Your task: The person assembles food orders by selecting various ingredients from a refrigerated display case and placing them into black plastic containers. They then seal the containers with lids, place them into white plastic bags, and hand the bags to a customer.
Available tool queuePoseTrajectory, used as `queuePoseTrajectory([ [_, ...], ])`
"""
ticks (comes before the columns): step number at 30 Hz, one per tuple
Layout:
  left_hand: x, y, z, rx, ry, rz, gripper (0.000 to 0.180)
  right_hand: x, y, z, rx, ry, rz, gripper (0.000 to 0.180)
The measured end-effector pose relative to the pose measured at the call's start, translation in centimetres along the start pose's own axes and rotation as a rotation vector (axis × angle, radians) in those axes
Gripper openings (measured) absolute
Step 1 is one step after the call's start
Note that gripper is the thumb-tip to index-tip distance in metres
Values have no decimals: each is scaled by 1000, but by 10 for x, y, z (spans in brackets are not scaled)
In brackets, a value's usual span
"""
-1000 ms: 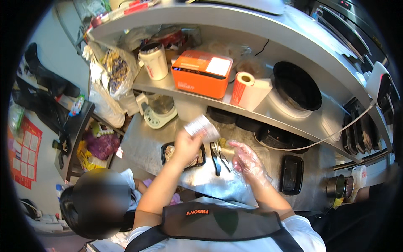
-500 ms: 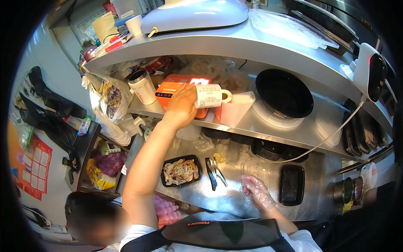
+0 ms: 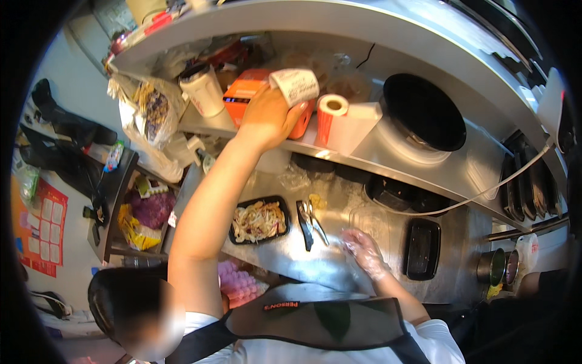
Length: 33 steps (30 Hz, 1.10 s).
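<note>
Left hand (image 3: 267, 115) higher now, white cup (image 3: 296, 85) (tipped), noodle tray (image 3: 259, 219) below

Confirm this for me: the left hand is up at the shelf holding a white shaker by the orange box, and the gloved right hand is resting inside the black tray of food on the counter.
Not quite. The head view shows the gloved right hand on the bare steel counter, apart from the black tray of food, with tongs lying between them. The rest holds: the left hand is up at the shelf, holding the white shaker by the orange box.
</note>
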State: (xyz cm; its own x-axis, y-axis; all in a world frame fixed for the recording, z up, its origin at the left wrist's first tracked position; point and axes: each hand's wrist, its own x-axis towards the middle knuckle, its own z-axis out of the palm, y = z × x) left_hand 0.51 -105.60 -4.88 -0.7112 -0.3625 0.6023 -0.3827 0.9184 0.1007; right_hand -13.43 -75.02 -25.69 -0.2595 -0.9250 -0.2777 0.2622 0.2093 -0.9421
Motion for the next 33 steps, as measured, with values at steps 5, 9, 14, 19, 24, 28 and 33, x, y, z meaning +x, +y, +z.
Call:
queuePoseTrajectory([
  [5, -6, -3, 2, -68, 129, -42, 36, 43, 12, 37, -1026, -100, -296, 45],
  [9, -46, -2, -37, -660, 500, -289, 25, 74, 42, 68, -1248, -61, -617, 58],
  [14, -214, -73, -59, -1030, 637, -827, 43, 83, 63, 89, -1307, -53, -579, 69],
  [19, -420, -121, 47, -488, 215, -1453, 55, 90, 70, 83, -1236, 25, -471, 73],
  [24, -407, -75, 62, 183, 4, -1347, 83, 89, 62, 75, -1338, 105, -280, 75],
  [28, -408, -84, 71, 151, -148, -1129, 50, 87, 57, 76, -1341, 112, -243, 74],
  [33, -396, -90, 87, -322, -53, -893, 19, 84, 58, 79, -1398, 139, -194, 75],
])
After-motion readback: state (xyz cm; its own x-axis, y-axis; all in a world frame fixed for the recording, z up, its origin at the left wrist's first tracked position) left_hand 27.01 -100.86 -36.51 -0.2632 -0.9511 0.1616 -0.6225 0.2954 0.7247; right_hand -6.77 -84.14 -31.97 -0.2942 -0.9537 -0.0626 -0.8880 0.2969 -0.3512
